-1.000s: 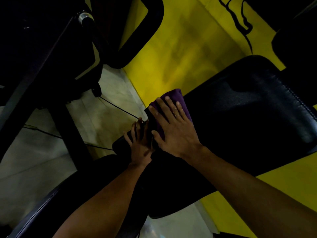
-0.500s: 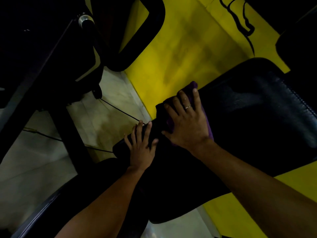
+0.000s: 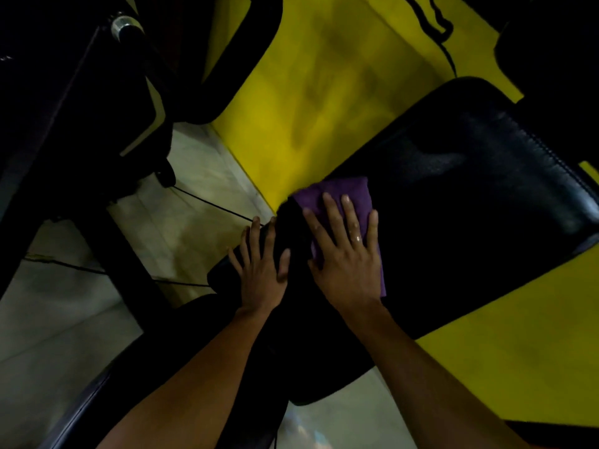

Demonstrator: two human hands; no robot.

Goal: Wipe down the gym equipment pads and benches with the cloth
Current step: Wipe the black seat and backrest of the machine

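Nearest the camera, two bare forearms reach up toward the black bench pad. The left hand lies flat with its fingers spread and straight. It grips nothing and rests on a dark rounded part at the bench pad's left edge. Just beside it, the right hand is also flat, fingers straight and slightly apart. It presses down on the purple cloth without curling round it, and there is a ring on one finger. The cloth lies folded on the bench pad's left end, its far edge showing beyond the fingertips. Beyond the bench pad is a yellow floor, and to its left pale tiles crossed by a thin black cable. Farther left stands a dark machine frame with a shiny knob.
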